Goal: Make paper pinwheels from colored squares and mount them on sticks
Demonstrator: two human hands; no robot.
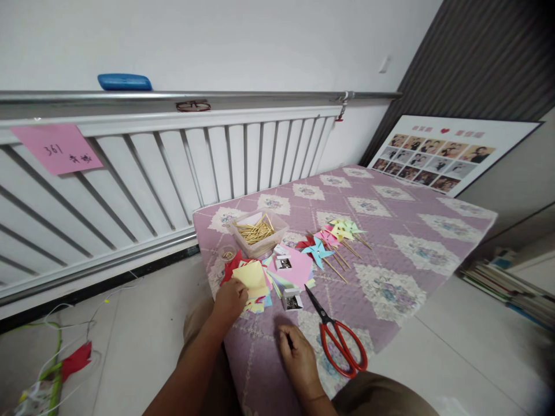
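Note:
My left hand (232,299) is at the near left corner of a yellow paper sheet (251,278), its fingers closed at the edge; the fingertips are partly hidden. Beneath that sheet lie more coloured papers (260,304), with red pieces (229,268) to the left. My right hand (300,357) rests on the cloth with curled fingers and nothing visible in them. Just right of it lie scissors (338,335) with red handles, blades pointing away from me. Beyond my hands are small boxes of metal bits (292,301) and a pink sheet (299,267).
A plastic box (260,245) of wooden sticks (256,230) stands behind the papers, beside a small round tub (228,253). Several paper pinwheels (318,253) on sticks lie to the right. A flowered cloth (381,242) covers the table. A white radiator (260,150) runs behind.

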